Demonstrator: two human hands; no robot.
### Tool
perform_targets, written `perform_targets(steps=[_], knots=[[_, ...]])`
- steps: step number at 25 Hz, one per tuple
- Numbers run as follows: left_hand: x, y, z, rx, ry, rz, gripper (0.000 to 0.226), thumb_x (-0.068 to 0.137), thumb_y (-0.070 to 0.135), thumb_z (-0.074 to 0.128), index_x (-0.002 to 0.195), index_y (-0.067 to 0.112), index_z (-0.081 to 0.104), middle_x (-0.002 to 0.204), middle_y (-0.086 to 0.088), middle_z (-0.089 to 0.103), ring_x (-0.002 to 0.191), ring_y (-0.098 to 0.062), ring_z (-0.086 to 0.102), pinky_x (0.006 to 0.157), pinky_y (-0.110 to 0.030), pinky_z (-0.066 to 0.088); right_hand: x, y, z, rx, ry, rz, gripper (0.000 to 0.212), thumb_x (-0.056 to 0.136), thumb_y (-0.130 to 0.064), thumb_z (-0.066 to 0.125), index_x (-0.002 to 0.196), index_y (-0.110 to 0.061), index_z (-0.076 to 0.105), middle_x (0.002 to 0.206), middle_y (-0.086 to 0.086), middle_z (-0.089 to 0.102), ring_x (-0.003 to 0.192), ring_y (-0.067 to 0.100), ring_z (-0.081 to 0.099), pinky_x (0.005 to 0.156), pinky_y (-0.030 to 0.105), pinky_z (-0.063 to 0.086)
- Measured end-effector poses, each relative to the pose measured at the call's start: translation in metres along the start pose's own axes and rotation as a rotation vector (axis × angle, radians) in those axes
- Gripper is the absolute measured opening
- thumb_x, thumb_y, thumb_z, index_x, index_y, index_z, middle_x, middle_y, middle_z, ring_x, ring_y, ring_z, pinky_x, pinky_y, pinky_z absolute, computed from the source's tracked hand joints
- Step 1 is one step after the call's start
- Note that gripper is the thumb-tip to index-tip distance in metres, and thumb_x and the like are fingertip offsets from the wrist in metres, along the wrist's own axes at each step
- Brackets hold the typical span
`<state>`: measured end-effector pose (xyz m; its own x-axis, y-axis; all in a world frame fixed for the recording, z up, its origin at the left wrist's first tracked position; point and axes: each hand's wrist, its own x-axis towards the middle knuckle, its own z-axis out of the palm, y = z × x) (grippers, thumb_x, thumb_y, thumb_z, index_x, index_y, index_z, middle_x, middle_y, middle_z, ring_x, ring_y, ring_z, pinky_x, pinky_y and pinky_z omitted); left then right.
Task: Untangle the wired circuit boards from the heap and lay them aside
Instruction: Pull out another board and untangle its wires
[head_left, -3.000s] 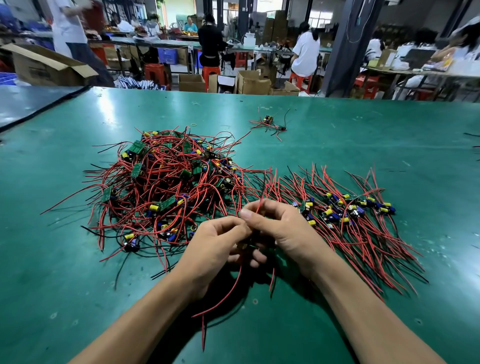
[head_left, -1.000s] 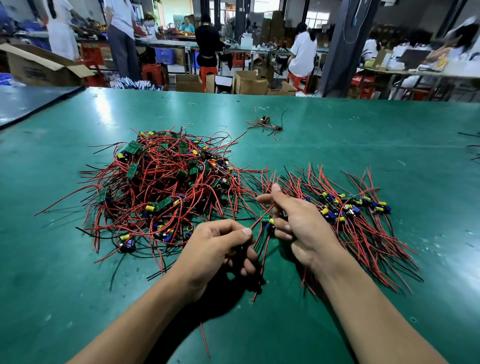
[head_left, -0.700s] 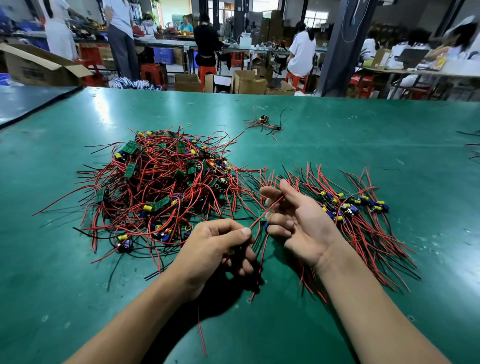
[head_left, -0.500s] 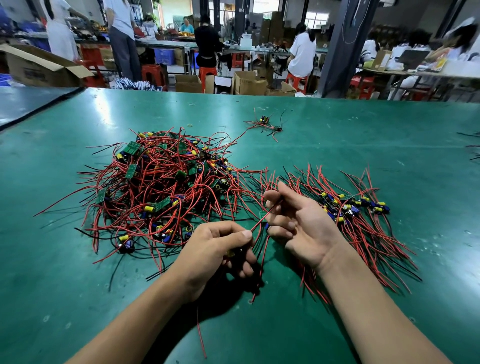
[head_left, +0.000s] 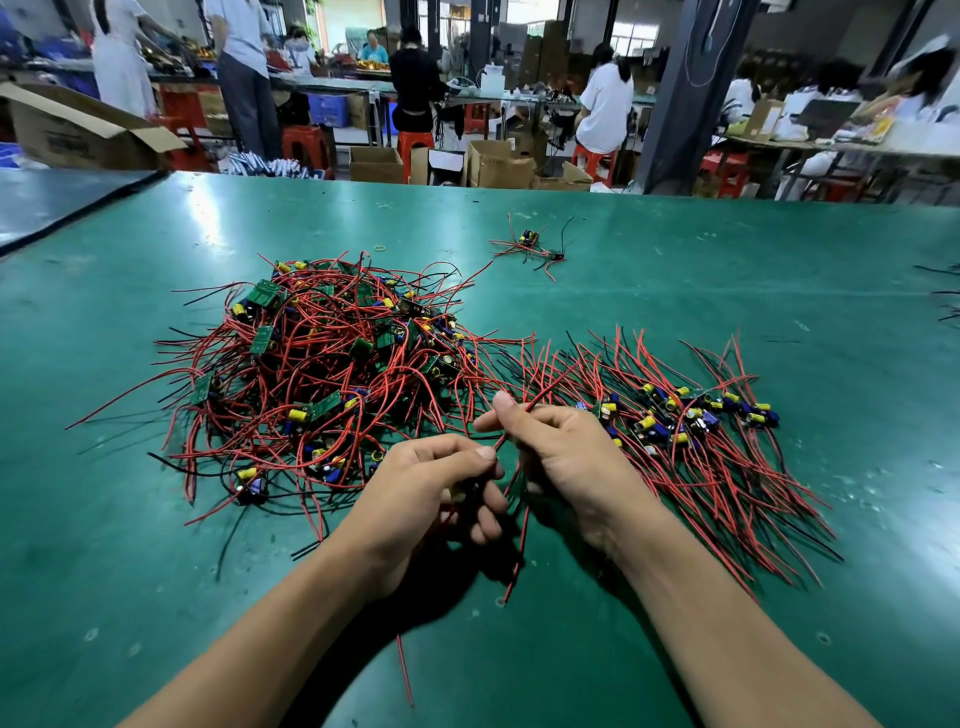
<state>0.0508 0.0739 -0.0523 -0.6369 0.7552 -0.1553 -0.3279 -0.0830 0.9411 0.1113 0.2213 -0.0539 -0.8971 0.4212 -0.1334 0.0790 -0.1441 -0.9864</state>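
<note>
**One board in hand, leads being combed out**

Head view: The left hand (head_left: 426, 488) is curled closed around a wired board (head_left: 457, 493). The board is almost wholly hidden in the fist, and its red wires trail down over the desk (head_left: 779, 270) toward the camera. The right hand (head_left: 566, 457) pinches a single red lead (head_left: 548, 387) between thumb and forefinger, with the lead slanting up and away to the right.

The tangled heap (head_left: 322, 374) lies to the left of the hands. The sorted pile (head_left: 691, 431), boards in a row with wires fanned out, lies to the right, just behind the right wrist.

To do this step well, I would keep the board steady in the left fist. The pinched fingers should slide along the lead to its free end rather than tug. A tug risks straining the solder joint or dragging in neighbours.

What stands in the way is that outlying wires of the heap reach close to both hands and overlap the near edge of the sorted pile. A careless lay-down could knot the two together again.

Farther back on the desk sits a stray board (head_left: 530, 244) with its own wires, well apart. An open cardboard box (head_left: 78, 130) stands at far left, and other workers are at benches beyond.
</note>
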Motion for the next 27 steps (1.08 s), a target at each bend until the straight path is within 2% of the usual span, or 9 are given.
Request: perform_targets(steps=[2, 9, 14, 16, 18, 20, 22, 24, 27], knots=[[-0.001, 0.003, -0.002, -0.017, -0.018, -0.016, 0.019, 0.087, 0.011, 0.062, 0.070, 0.007, 0.067, 0.060, -0.015, 0.061, 0.042, -0.022, 0.055, 0.042, -0.023, 0.045, 0.005, -0.001, -0.005, 0.093, 0.050, -0.049, 0.037, 0.081, -0.049, 0.071, 0.081, -0.013, 0.079, 0.049, -0.007, 0.024, 0.037, 0.006, 0.019, 0.035, 0.015, 0.018], [-0.002, 0.005, -0.005, -0.033, -0.097, -0.043, 0.015, 0.080, 0.018, 0.065, 0.070, 0.008, 0.068, 0.059, -0.013, 0.058, 0.042, -0.021, 0.053, 0.043, -0.023, 0.043, 0.012, -0.002, -0.011, 0.261, 0.203, -0.108, 0.038, 0.070, -0.052, 0.074, 0.073, -0.014, 0.078, 0.058, -0.006, 0.028, 0.038, 0.002, 0.022, 0.033, 0.015, 0.019], [0.005, 0.003, -0.011, -0.043, -0.159, -0.076, 0.012, 0.073, 0.021, 0.072, 0.069, 0.010, 0.071, 0.056, -0.010, 0.058, 0.040, -0.022, 0.054, 0.041, -0.025, 0.044, 0.011, -0.001, -0.013, 0.251, 0.266, -0.223, 0.033, 0.079, -0.047, 0.071, 0.071, -0.015, 0.077, 0.052, -0.007, 0.025, 0.037, 0.003, 0.019, 0.034, 0.014, 0.020], [0.007, 0.003, -0.014, -0.062, -0.193, -0.113, 0.014, 0.073, 0.025, 0.070, 0.070, 0.011, 0.071, 0.057, -0.008, 0.058, 0.041, -0.022, 0.055, 0.042, -0.027, 0.044, 0.010, -0.001, -0.014, 0.164, 0.300, -0.269, 0.039, 0.083, -0.051, 0.068, 0.070, -0.016, 0.076, 0.053, -0.001, 0.024, 0.040, 0.006, 0.019, 0.038, 0.018, 0.018], [0.007, 0.003, -0.016, -0.074, -0.209, -0.132, 0.015, 0.072, 0.026, 0.070, 0.071, 0.011, 0.070, 0.057, -0.007, 0.058, 0.041, -0.022, 0.055, 0.042, -0.027, 0.044, 0.009, 0.000, -0.017, -0.088, 0.398, -0.353, 0.046, 0.088, -0.056, 0.063, 0.069, -0.015, 0.075, 0.053, 0.002, 0.026, 0.045, 0.011, 0.023, 0.047, 0.025, 0.018], [0.007, 0.004, -0.016, -0.078, -0.203, -0.141, 0.014, 0.074, 0.024, 0.069, 0.071, 0.010, 0.070, 0.058, -0.007, 0.058, 0.042, -0.022, 0.054, 0.042, -0.027, 0.044, 0.009, 0.001, -0.018, -0.402, 0.523, -0.510, 0.046, 0.094, -0.050, 0.060, 0.069, -0.015, 0.075, 0.050, -0.009, 0.042, 0.047, 0.008, 0.035, 0.051, 0.020, 0.026], [0.004, 0.005, -0.014, -0.061, -0.172, -0.143, 0.013, 0.078, 0.023, 0.070, 0.071, 0.011, 0.071, 0.061, -0.008, 0.060, 0.043, -0.021, 0.054, 0.043, -0.026, 0.044, 0.008, 0.002, -0.019, -0.509, 0.592, -0.592, 0.049, 0.096, -0.048, 0.057, 0.069, -0.011, 0.074, 0.057, -0.004, 0.056, 0.053, 0.008, 0.044, 0.056, 0.019, 0.032], [0.000, 0.008, -0.010, -0.035, -0.124, -0.132, 0.014, 0.079, 0.024, 0.069, 0.074, 0.011, 0.073, 0.068, -0.012, 0.064, 0.045, -0.022, 0.055, 0.043, -0.025, 0.045, 0.006, 0.000, -0.020, -0.457, 0.586, -0.542, 0.056, 0.093, -0.059, 0.054, 0.071, -0.010, 0.073, 0.052, -0.001, 0.047, 0.049, 0.011, 0.035, 0.053, 0.025, 0.031], [-0.003, 0.014, -0.004, -0.094, -0.047, -0.087, 0.019, 0.076, 0.025, 0.067, 0.083, 0.007, 0.069, 0.076, -0.016, 0.069, 0.051, -0.024, 0.062, 0.045, -0.026, 0.050, 0.006, -0.004, -0.017, -0.210, 0.406, -0.333, 0.077, 0.081, -0.082, 0.052, 0.081, -0.007, 0.072, 0.061, 0.006, 0.037, 0.050, 0.020, 0.031, 0.051, 0.032, 0.027]])
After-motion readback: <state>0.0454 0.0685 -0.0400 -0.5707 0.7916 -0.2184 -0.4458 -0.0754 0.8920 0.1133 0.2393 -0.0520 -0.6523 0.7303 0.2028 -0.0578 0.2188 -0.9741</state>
